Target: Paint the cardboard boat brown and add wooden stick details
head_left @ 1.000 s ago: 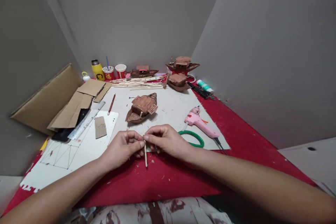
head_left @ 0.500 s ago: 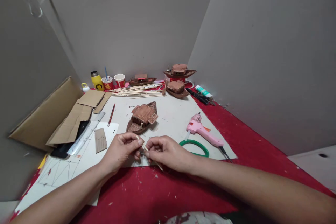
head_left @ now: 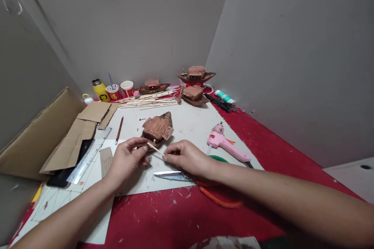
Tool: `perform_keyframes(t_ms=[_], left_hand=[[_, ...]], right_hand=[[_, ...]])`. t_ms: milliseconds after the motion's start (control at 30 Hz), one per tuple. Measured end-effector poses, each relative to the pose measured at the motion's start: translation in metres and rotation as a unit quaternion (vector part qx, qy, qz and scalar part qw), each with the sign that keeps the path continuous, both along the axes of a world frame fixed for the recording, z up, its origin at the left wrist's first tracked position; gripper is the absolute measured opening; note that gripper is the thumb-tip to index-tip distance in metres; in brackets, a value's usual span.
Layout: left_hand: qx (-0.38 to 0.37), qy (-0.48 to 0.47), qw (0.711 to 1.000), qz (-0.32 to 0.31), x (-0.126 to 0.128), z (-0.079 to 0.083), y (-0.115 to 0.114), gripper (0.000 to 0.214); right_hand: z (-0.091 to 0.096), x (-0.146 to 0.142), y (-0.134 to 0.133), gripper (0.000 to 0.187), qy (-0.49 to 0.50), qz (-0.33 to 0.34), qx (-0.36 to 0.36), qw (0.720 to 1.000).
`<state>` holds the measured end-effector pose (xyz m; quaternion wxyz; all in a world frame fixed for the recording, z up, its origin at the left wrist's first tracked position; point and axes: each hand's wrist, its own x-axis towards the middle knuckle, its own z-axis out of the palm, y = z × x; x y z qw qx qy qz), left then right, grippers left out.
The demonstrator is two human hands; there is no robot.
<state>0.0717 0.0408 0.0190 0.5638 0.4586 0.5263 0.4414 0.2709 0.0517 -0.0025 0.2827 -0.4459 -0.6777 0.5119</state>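
My left hand (head_left: pixel 127 159) and my right hand (head_left: pixel 184 157) meet over the white sheet (head_left: pixel 189 124), and both pinch a thin wooden stick (head_left: pixel 154 149) that slants between them. The stick's upper end lies near the front of a brown cardboard model boat (head_left: pixel 157 128) just beyond my fingers. Under my right hand a scissors blade (head_left: pixel 171 175) points left, its orange handle (head_left: pixel 217 200) lying on the red cloth (head_left: pixel 163 218).
A pink glue gun (head_left: pixel 226 144) lies right of the boat. Cardboard pieces (head_left: pixel 78 132), a ruler (head_left: pixel 87 155) and a red pencil (head_left: pixel 119 130) are at left. At the back are several sticks (head_left: pixel 149 99), cups (head_left: pixel 119 90), a yellow bottle (head_left: pixel 99 90) and more model boats (head_left: pixel 194 83).
The stick has swung from upright to slanting towards the boat and both hands moved up to it. Scissors now show below my right hand. The camera view shifted.
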Motion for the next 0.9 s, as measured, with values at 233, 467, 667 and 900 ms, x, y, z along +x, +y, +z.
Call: perform_keyframes(t_ms=[233, 467, 667, 900], left_hand=[[0.029, 0.09, 0.995, -0.028, 0.0, 0.011, 0.004, 0.039], [0.026, 0.099, 0.992, -0.073, -0.001, 0.007, 0.018, 0.033], [0.058, 0.166, 0.981, -0.087, -0.002, 0.007, 0.021, 0.027], [0.325, 0.514, 0.787, -0.106, -0.005, 0.02, 0.019, 0.024]], right_hand=[[-0.002, -0.005, 0.008, 0.021, -0.011, -0.013, 0.01, 1.0], [-0.008, -0.006, 0.013, 0.017, -0.011, -0.026, 0.012, 1.0], [-0.015, -0.005, 0.016, 0.016, -0.012, -0.024, 0.019, 0.999], [-0.015, -0.005, 0.015, 0.015, -0.02, -0.016, 0.021, 0.999]])
